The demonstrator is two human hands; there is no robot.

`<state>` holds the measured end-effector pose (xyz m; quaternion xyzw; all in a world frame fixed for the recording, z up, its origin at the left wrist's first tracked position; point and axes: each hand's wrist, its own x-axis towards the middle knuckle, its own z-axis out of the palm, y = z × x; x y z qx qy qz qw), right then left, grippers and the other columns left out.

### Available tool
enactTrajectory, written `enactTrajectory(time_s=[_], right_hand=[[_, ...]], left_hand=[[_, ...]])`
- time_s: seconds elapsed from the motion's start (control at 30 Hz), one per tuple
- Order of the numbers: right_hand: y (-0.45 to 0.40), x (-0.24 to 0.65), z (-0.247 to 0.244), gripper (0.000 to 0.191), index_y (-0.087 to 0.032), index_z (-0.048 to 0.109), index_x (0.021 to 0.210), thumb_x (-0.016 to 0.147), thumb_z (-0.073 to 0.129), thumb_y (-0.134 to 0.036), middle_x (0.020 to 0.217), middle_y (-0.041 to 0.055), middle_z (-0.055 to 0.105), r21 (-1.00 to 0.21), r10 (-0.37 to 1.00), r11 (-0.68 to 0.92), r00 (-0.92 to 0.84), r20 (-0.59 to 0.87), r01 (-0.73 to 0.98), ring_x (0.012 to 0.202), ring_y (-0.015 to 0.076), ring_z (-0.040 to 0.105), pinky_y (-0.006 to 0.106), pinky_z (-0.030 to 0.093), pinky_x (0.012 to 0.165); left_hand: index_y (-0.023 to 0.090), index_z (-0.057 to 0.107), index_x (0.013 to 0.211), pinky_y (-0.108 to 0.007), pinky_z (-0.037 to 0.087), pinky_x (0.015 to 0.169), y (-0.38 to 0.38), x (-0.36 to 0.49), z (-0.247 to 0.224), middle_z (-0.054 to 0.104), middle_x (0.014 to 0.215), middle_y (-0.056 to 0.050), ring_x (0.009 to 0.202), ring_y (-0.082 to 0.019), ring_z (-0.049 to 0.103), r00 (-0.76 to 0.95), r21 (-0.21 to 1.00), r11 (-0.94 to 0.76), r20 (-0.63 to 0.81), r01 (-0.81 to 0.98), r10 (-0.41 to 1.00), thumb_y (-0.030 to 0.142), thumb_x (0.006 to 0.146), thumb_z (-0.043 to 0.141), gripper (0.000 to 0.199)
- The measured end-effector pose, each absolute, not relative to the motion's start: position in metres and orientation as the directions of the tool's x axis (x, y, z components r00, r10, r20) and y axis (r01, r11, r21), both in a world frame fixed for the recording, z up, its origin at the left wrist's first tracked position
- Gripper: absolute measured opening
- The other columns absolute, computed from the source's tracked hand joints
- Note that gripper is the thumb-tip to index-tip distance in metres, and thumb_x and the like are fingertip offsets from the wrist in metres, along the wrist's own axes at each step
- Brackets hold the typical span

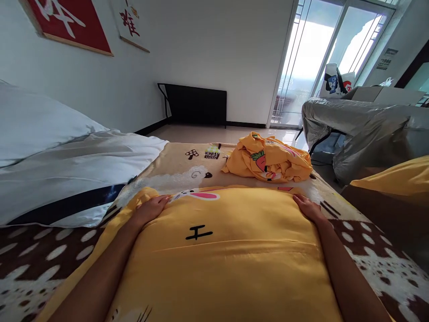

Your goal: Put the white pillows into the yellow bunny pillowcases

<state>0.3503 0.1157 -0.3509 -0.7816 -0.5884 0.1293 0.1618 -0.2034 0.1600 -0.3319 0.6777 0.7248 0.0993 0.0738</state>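
Observation:
A large yellow printed cloth (234, 219) lies spread in front of me on the bed, with a pink rabbit ear, a black mark and a crease running across it. My left hand (152, 208) rests on its far left part, fingers stretched out over the fabric. On the far right edge lies my right hand (307, 208), palm down with its fingers extended. Neither hand visibly grips the cloth. Beyond it sits a crumpled orange-yellow cloth (278, 161) with a carrot print, apart from both hands.
A patterned blanket (174, 165) covers the bed. White bedding (67, 161) is piled at left. A black folded panel (197, 105) leans on the far wall. To the right stand a plastic-covered piece of furniture (362, 120) and a box with yellow fabric (398, 179) over it.

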Motion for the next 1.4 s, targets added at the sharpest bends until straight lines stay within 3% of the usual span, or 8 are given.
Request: enactTrajectory(time_s=[0.1,0.23,0.33,0.43,0.6,0.7,0.83,1.4], right_hand=[[0.114,0.352,-0.348,0.049,-0.02,0.063,0.121,0.091,0.034,-0.044,0.126,0.0122,0.062,-0.426,0.946,-0.291,0.325,0.006,0.856,0.117,0.0326,0.056,0.05,0.036,0.1],[0.11,0.341,-0.329,0.054,-0.014,0.056,0.13,0.092,0.032,-0.042,0.128,0.0149,0.061,-0.504,0.94,-0.226,0.322,0.112,0.834,0.118,0.0283,0.056,0.04,0.042,0.098],[0.092,0.31,-0.299,0.054,-0.016,0.052,0.134,0.093,0.032,-0.045,0.134,0.0116,0.057,-0.634,0.949,0.125,0.094,0.3,0.763,0.126,0.0242,0.05,0.039,0.038,0.104],[0.056,0.263,-0.267,0.054,-0.022,0.046,0.139,0.093,0.039,-0.049,0.147,0.0085,0.043,-0.595,0.899,0.411,-0.2,0.388,0.69,0.136,0.0234,0.037,0.044,0.028,0.112],[0.005,0.199,-0.246,0.073,-0.027,0.022,0.15,0.088,0.055,-0.048,0.157,0.0051,0.019,-0.471,0.737,0.646,-0.652,0.179,0.601,0.145,0.0229,0.014,0.047,0.015,0.117],[0.002,0.189,-0.251,0.086,-0.023,0.013,0.152,0.085,0.058,-0.053,0.158,0.0071,0.012,-0.479,0.709,0.641,-0.701,0.071,0.6,0.146,0.023,0.008,0.046,0.01,0.118],[0.011,0.19,-0.258,0.086,-0.023,0.01,0.152,0.086,0.055,-0.055,0.158,0.007,0.01,-0.491,0.728,0.612,-0.684,0.044,0.62,0.146,0.0222,0.006,0.046,0.008,0.118],[0.012,0.19,-0.256,0.081,-0.023,0.019,0.151,0.086,0.053,-0.057,0.158,0.0054,0.014,-0.526,0.755,0.558,-0.655,0.001,0.642,0.146,0.022,0.009,0.045,0.008,0.119]], left_hand=[[0.013,0.067,0.116,-0.027,0.046,0.092,0.152,-0.201,-0.321,0.068,0.119,-0.008,0.11,-0.024,0.062,-0.073,0.307,0.053,0.053,0.95,0.996,0.037,0.083,0.031,0.054],[0.015,0.064,0.12,-0.028,0.046,0.094,0.122,-0.177,-0.277,0.067,0.121,-0.004,0.109,-0.024,0.062,-0.086,0.39,0.018,0.159,0.921,0.984,0.041,0.084,0.031,0.055],[0.021,0.062,0.122,-0.034,0.045,0.099,0.072,-0.137,-0.236,0.065,0.124,-0.001,0.11,-0.025,0.062,0.077,0.458,-0.222,0.313,0.861,0.946,0.049,0.085,0.039,0.052],[0.027,0.047,0.137,-0.037,0.036,0.109,0.018,-0.091,-0.216,0.05,0.142,0.0,0.129,-0.022,0.047,0.402,0.366,-0.532,0.377,0.763,0.835,0.045,0.091,0.041,0.05],[0.024,0.007,0.152,-0.047,0.022,0.117,-0.006,-0.051,-0.232,0.022,0.156,-0.005,0.143,-0.024,0.024,0.734,0.268,-0.745,0.164,0.61,0.659,0.047,0.09,0.046,0.076],[0.023,0.003,0.151,-0.051,0.017,0.117,0.006,-0.05,-0.241,0.011,0.158,-0.006,0.145,-0.025,0.014,0.748,0.294,-0.724,0.043,0.624,0.662,0.059,0.087,0.045,0.084],[0.025,0.0,0.151,-0.053,0.01,0.117,0.016,-0.051,-0.247,0.005,0.158,-0.005,0.146,-0.024,0.007,0.708,0.29,-0.675,-0.013,0.678,0.706,0.068,0.087,0.035,0.084],[0.027,0.007,0.151,-0.05,0.012,0.118,0.017,-0.047,-0.252,0.008,0.158,-0.002,0.146,-0.021,0.008,0.679,0.281,-0.647,-0.022,0.709,0.734,0.064,0.091,0.028,0.074]])
